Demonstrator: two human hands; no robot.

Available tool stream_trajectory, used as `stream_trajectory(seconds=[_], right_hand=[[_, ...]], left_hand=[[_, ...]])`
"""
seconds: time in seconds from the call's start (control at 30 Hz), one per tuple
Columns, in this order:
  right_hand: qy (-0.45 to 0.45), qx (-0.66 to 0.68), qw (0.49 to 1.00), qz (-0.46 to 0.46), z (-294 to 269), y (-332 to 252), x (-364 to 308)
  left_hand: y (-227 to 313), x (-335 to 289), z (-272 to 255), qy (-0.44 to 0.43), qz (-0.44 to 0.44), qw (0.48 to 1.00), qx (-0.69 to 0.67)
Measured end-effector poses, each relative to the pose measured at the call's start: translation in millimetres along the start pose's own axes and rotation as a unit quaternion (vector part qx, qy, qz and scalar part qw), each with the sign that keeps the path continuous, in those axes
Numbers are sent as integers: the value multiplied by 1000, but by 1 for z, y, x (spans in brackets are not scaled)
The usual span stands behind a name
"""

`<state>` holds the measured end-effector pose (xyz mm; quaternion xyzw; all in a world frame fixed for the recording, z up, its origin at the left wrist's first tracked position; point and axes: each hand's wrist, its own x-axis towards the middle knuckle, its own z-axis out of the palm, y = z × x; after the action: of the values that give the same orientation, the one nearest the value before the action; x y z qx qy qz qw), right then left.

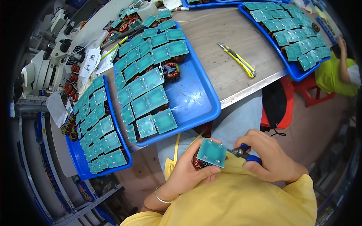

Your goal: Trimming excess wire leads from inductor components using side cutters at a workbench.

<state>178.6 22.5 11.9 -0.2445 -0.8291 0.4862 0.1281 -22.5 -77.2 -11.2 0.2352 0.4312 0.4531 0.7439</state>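
My left hand [188, 169] holds a copper-wound coil with a square teal base plate [212, 152] over my lap. My right hand [269, 156] grips small blue-handled cutters [245, 153] whose tip touches the plate's right edge. A silver bangle [161, 196] circles my left wrist. Directly in front, a blue tray [196, 101] on the wooden table [226, 34] carries rows of the same teal-plated coils [145, 94], with its right half bare.
A second blue tray [77, 158] of coils sits at the left, a third [292, 67] at the far right. A yellow utility knife [238, 60] lies on the table. A red stool [279, 101] stands below. Another person in yellow-green [339, 71] sits at right. Microscopes [41, 64] at left.
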Motion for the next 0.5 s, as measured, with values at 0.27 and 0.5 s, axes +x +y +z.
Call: stream_trajectory(seconds=[0.27, 0.5], right_hand=[[11, -165, 985, -58, 5, -16, 6], [2, -195, 978, -72, 5, -17, 6]], left_hand=[[2, -4, 2, 35, 155, 960, 231], [7, -5, 4, 56, 188, 926, 324]])
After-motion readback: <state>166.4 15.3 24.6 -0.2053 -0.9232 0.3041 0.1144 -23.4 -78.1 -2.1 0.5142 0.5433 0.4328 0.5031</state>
